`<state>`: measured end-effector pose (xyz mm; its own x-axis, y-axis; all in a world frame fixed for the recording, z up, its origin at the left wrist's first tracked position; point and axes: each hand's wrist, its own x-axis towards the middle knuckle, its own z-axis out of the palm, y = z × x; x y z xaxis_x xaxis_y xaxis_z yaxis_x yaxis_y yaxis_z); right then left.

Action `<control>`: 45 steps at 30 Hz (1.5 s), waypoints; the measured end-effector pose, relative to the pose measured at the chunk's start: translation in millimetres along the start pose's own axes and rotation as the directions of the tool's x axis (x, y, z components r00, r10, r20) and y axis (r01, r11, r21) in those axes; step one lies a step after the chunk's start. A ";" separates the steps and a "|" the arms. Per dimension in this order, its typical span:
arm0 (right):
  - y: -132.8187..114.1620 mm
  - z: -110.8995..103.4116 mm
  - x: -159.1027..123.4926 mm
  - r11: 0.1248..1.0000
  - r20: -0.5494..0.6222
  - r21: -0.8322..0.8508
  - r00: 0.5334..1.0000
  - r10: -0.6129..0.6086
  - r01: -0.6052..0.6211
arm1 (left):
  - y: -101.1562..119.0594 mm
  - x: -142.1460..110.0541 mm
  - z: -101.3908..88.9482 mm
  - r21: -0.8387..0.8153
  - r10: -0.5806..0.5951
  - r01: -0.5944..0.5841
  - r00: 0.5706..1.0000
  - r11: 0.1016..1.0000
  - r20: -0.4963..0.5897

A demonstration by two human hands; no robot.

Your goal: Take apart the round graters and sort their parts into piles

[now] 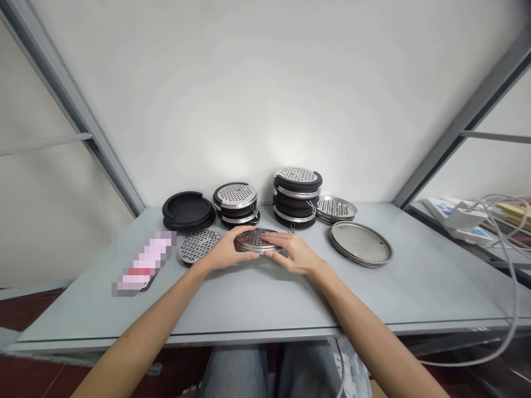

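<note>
A round metal grater disc [251, 239] with a perforated top and a shiny metal rim is between my two hands, low over the grey table. My left hand [224, 250] grips its left edge, thumb on the near side and fingers over the far side. My right hand [297, 253] holds the right edge, fingers lying across the top and thumb at the front rim. Left of my left hand lies a flat grater plate [199, 246]. Just behind my hands are a short stack of black-ringed grater discs [236, 196] and a taller similar stack [297, 193].
Black ring-shaped bases [188, 210] are stacked at the back left. Grater plates [337, 208] and plain metal lids [360, 242] lie on the right. A pixelated pink item [145, 262] lies left. Metal frame posts [83, 119] flank the table [249, 307]; a white cable [514, 298] hangs at right.
</note>
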<state>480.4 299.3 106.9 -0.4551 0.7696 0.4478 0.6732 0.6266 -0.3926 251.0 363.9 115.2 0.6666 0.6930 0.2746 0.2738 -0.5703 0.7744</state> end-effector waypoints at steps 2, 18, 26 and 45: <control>0.5 0.3 0.2 1.000 0.007 -0.018 1.000 -0.004 0.004 | -0.4 -0.2 -0.3 0.010 0.008 -0.008 1.000 1.000 0.004; -3.4 7.0 3.9 0.987 -0.216 -0.101 0.965 -0.145 0.125 | -1.1 0.2 18.5 0.038 -0.037 0.043 0.987 0.998 -0.154; -5.0 5.0 4.8 0.978 -0.193 -0.161 0.967 -0.164 0.133 | 1.2 1.5 22.6 0.012 0.007 -0.004 0.976 1.000 -0.217; -5.5 1.9 3.5 0.995 -0.260 0.103 0.966 0.011 0.016 | -2.9 -1.1 26.2 -0.039 0.009 -0.022 0.956 0.999 -0.292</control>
<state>474.0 298.8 109.1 -0.2805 0.7183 0.6367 0.6024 0.6482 -0.4658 267.6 353.2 97.7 0.4379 0.7861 0.4362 0.2319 -0.5675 0.7900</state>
